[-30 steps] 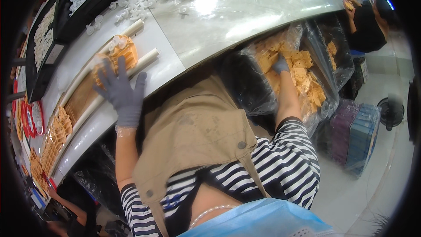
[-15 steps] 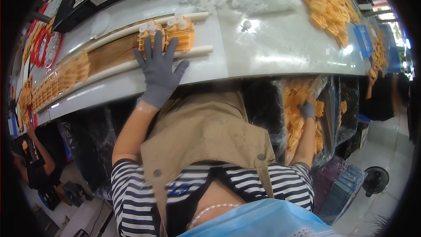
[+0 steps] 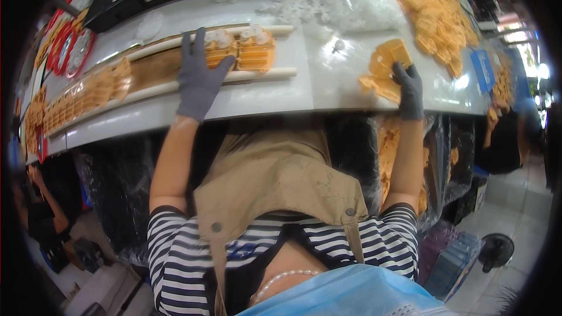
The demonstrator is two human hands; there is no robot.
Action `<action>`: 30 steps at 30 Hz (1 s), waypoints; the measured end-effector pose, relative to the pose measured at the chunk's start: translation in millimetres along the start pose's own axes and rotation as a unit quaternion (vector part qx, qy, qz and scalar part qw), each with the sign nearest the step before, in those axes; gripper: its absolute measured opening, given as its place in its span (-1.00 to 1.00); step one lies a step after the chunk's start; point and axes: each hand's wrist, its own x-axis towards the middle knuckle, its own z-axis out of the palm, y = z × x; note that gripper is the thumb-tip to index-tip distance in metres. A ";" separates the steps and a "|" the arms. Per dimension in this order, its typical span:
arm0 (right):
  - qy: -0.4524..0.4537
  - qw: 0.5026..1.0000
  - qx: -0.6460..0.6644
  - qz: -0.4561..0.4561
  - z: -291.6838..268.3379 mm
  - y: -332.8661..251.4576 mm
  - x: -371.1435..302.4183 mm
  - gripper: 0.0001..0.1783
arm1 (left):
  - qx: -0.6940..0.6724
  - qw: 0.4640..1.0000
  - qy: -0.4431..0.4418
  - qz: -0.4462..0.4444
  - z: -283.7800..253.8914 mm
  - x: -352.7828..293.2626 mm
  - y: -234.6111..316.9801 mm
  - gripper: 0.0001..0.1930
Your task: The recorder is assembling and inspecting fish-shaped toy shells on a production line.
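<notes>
My left hand [image 3: 200,79], in a grey glove, lies with fingers stretched and thumb apart beside two orange plastic parts [image 3: 256,57] at the right end of the track. Its thumb reaches over the left one of these parts. Clear plastic pieces [image 3: 253,34] sit on the far side of both. The parts stand between two cream rails [image 3: 257,74]. Over the table at the right, my gloved right hand [image 3: 410,89] grips several loose orange plastic parts [image 3: 384,58], slightly blurred. How many it holds I cannot tell.
More orange parts [image 3: 88,93] line the track at the left. A pile of orange parts [image 3: 442,29], a clear plastic bag [image 3: 363,6] and loose clear pieces [image 3: 287,9] lie at the back. Below the table edge hangs a lined bin [image 3: 389,146] of orange parts. Other people work at both sides.
My right hand has risen from the bin below the table to above the tabletop, bringing orange parts. My left hand has shifted slightly left along the track.
</notes>
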 end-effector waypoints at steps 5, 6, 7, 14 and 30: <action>-0.022 0.999 0.003 -0.039 36.8 8.6 40.5 -0.57 | 0.024 0.995 -0.094 -0.026 -6.9 15.5 -3.7 -0.06; -0.028 0.999 0.001 -0.044 44.4 3.2 43.5 -0.57 | 0.034 0.992 -0.118 -0.040 -8.0 17.2 -5.0 -0.05; -0.035 0.998 -0.010 -0.056 52.1 -1.8 45.7 -0.57 | 0.033 0.992 -0.113 -0.043 -8.5 18.4 -9.7 -0.05; -0.162 0.985 -0.012 -0.063 108.6 -44.0 37.9 -0.54 | -0.183 0.954 -0.171 -0.167 -26.6 25.2 -19.3 -0.16; -0.341 0.925 0.008 -0.166 244.8 -90.4 -19.2 -0.28 | -0.640 0.740 -0.098 -0.180 -58.5 -6.7 14.8 -0.58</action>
